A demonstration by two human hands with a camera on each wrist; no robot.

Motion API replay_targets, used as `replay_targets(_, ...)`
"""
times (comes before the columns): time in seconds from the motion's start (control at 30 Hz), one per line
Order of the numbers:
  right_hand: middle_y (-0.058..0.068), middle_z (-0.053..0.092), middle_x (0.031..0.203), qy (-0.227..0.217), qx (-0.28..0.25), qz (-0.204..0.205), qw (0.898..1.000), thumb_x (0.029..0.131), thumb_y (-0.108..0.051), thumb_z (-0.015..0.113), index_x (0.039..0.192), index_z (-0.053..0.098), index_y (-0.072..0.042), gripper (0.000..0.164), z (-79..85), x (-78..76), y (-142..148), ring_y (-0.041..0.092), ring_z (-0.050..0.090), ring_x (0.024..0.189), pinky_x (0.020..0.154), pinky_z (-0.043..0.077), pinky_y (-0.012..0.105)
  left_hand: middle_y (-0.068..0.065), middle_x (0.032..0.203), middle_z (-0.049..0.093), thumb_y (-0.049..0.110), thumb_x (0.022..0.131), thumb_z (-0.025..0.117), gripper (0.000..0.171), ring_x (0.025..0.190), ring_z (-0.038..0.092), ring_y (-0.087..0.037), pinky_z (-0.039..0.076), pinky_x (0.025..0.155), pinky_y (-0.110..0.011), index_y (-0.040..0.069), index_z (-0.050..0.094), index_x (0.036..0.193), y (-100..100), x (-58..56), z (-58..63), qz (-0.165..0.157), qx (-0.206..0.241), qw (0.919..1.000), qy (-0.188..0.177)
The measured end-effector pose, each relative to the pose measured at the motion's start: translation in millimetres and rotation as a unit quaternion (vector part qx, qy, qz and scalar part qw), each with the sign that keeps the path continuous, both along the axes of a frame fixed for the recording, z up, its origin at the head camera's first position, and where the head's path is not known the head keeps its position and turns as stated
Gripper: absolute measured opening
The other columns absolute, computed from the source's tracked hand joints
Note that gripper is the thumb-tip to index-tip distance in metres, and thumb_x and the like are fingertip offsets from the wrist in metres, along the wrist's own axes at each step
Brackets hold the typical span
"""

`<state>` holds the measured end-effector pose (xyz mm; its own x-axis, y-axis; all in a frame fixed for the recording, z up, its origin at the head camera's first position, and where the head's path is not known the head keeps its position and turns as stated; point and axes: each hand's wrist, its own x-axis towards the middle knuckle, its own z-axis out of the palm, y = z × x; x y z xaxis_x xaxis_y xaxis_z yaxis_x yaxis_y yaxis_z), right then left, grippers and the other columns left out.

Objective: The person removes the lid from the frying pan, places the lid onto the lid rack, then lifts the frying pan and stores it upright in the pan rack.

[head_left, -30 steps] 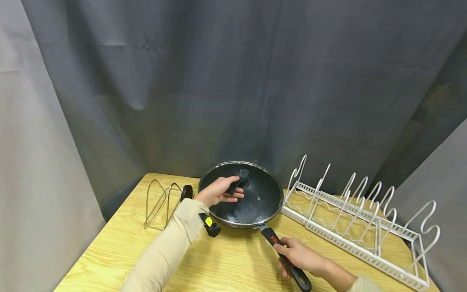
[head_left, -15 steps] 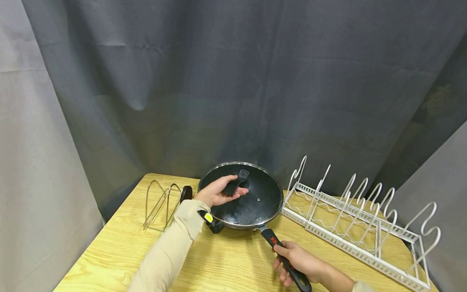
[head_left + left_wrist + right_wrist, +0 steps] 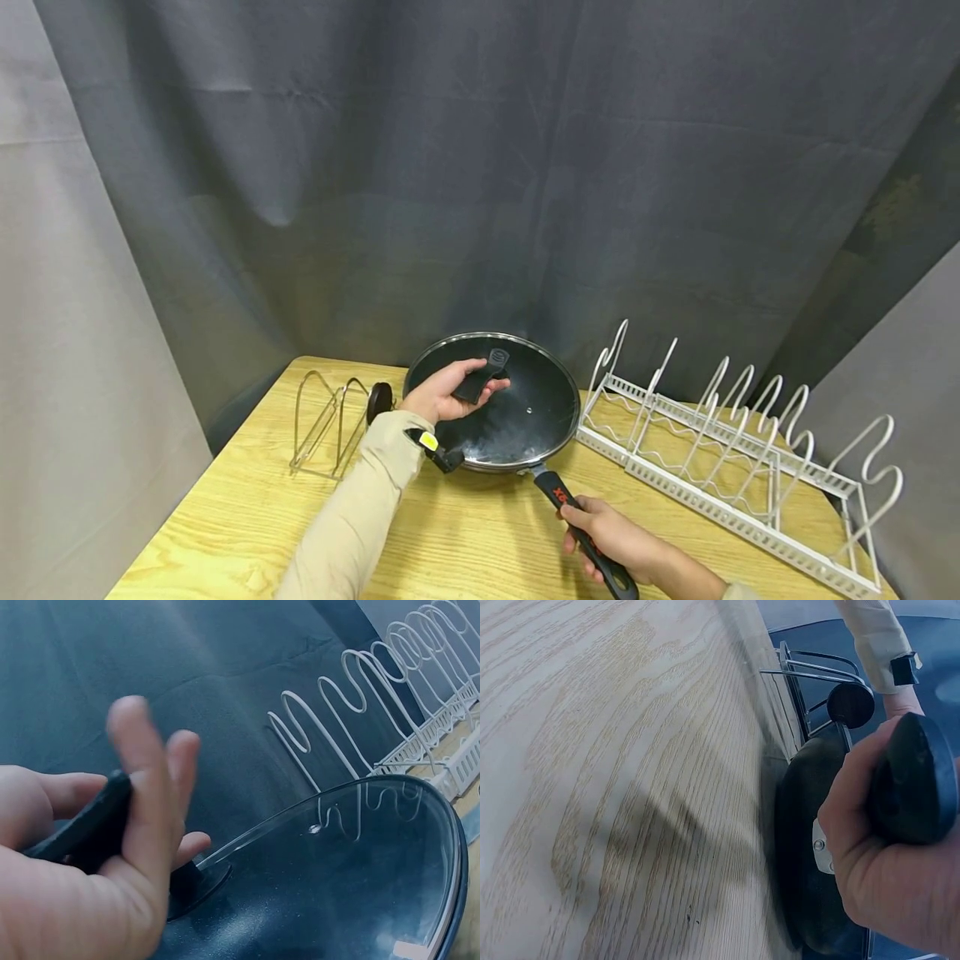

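Note:
A black frying pan (image 3: pixel 799 825) stands on the wooden table, covered by a glass lid (image 3: pixel 517 429) with a metal rim. My left hand (image 3: pixel 453 392) holds the lid's dark knob handle (image 3: pixel 498 359), thumb on one side and fingers on the other. In the left wrist view the handle (image 3: pixel 101 825) sits between thumb and fingers, with some fingertips sticking out past it. Lower right, my right hand (image 3: pixel 611 537) grips the pan's long black handle (image 3: pixel 552 490), which carries red lettering. Its hanging end (image 3: pixel 915 780) faces the right wrist camera.
Right of the pan is a long white wire rack (image 3: pixel 720 475) with upright loops. A small metal wire stand (image 3: pixel 318 433) is on the left, near a round black knob (image 3: pixel 380 400). Grey curtains (image 3: pixel 480 167) hang behind the table (image 3: pixel 450 542).
My left fingers have reached slightly further round the lid handle. My right hand keeps its hold on the pan handle. Lid and pan stay in place; the head view has shifted slightly.

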<state>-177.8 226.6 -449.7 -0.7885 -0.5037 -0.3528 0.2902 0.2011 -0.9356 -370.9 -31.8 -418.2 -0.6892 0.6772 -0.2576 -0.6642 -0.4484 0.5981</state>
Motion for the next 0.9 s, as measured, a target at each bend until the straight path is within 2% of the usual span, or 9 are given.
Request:
replay_targets(0.13, 0.004, 0.052, 0.077, -0.003, 0.0, 0.003, 1.0, 0.102, -0.031, 0.039, 0.111, 0.037, 0.003, 0.035, 0.7, 1.2, 1.1, 0.006, 0.045, 0.044, 0.04, 0.041, 0.019, -0.008, 0.081, 0.058, 0.024, 0.102, 0.042, 0.036, 0.052, 0.046, -0.003, 0.04, 0.044, -0.01, -0.006, 0.038, 0.122, 5.9, 9.3, 11.8, 0.013, -0.045, 0.9987, -0.017)
replay_targets(0.23, 0.004, 0.052, 0.077, -0.006, 0.0, 0.005, 1.0, 0.102, -0.03, 0.039, 0.111, 0.037, 0.004, 0.035, 1.6, 2.4, 2.3, 0.006, 0.045, 0.044, 0.04, 0.041, 0.019, -0.002, 0.073, 0.051, 0.024, 0.102, 0.043, 0.034, 0.049, 0.04, -0.002, 0.035, 0.04, -0.01, -0.009, 0.045, 0.113, 8.4, 14.9, 17.7, 0.018, -0.07, 0.9972, -0.018)
replay_targets(0.4, 0.003, 0.051, 0.077, -0.004, 0.0, 0.006, 1.0, 0.102, -0.03, 0.038, 0.111, 0.036, 0.004, 0.035, 2.7, 4.2, 3.3, 0.006, 0.045, 0.044, 0.04, 0.041, 0.018, 0.001, 0.069, 0.047, 0.024, 0.101, 0.047, 0.032, 0.047, 0.039, -0.002, 0.033, 0.04, -0.011, -0.007, 0.054, 0.102, 10.5, 18.5, 20.8, 0.026, -0.086, 0.9958, -0.018)
replay_targets(0.67, 0.004, 0.052, 0.077, -0.001, 0.002, 0.004, 1.0, 0.102, -0.031, 0.038, 0.111, 0.037, 0.004, 0.036, 3.5, 5.5, 5.7, 0.006, 0.046, 0.045, 0.041, 0.041, 0.019, 0.004, 0.063, 0.042, 0.022, 0.103, 0.042, 0.025, 0.046, 0.035, 0.0, 0.03, 0.04, -0.009, 0.001, 0.05, 0.092, 18.4, 16.4, 21.8, 0.03, -0.111, 0.9933, -0.015)
replay_targets(0.77, 0.004, 0.051, 0.076, -0.004, 0.003, 0.003, 1.0, 0.102, -0.031, 0.038, 0.11, 0.038, 0.004, 0.035, 2.8, 6.2, 6.2, 0.006, 0.045, 0.045, 0.041, 0.041, 0.019, 0.005, 0.064, 0.04, 0.017, 0.103, 0.04, 0.022, 0.048, 0.034, 0.001, 0.03, 0.041, -0.009, 0.002, 0.05, 0.09, 19.4, 15.8, 19.6, 0.026, -0.127, 0.9916, 0.002)
replay_targets(0.9, 0.002, 0.051, 0.074, -0.009, 0.002, -0.001, 1.0, 0.102, -0.032, 0.04, 0.109, 0.041, 0.003, 0.036, 1.5, 7.2, 6.1, 0.005, 0.046, 0.044, 0.041, 0.041, 0.018, 0.003, 0.065, 0.041, 0.014, 0.103, 0.04, 0.022, 0.051, 0.037, 0.001, 0.031, 0.042, -0.009, 0.001, 0.051, 0.09, 16.4, 17.0, 17.7, 0.015, -0.121, 0.9921, 0.029)
